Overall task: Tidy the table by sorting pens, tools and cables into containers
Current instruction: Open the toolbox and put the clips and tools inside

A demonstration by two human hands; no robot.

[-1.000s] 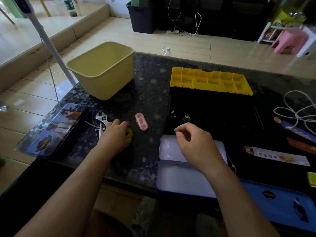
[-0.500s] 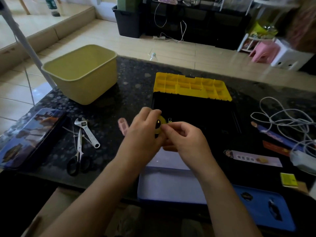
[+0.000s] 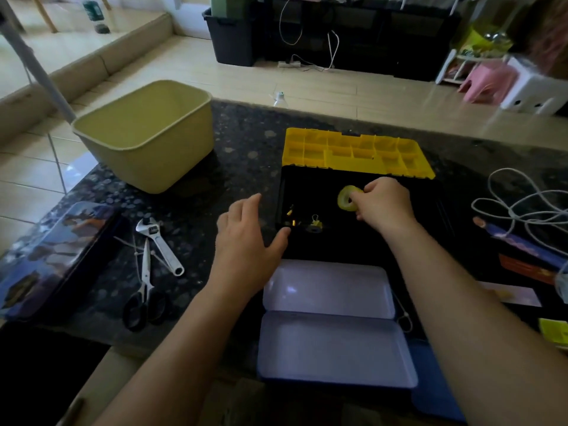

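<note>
My right hand (image 3: 381,206) pinches a yellow tape roll (image 3: 345,198) over the black toolbox tray (image 3: 362,241), whose yellow compartment lid (image 3: 353,153) lies open behind it. A small yellow binder clip (image 3: 316,223) and other small bits lie in the tray's left end. My left hand (image 3: 246,238) hovers open with spread fingers at the tray's left edge, holding nothing. An adjustable wrench (image 3: 159,244) and scissors (image 3: 144,290) lie on the dark table to the left. A white cable (image 3: 522,207) is coiled at the right.
A yellow-green bin (image 3: 144,139) stands at the back left. An open pale tin case (image 3: 332,327) lies near the front edge, a closed printed tin (image 3: 46,256) at the far left. Pens and paper items (image 3: 522,259) sit at the right. The table edge is close in front.
The tape roll went from my left hand at the left, to both hands at the middle, to my right hand alone over the tray. My left hand let go and drew back left.
</note>
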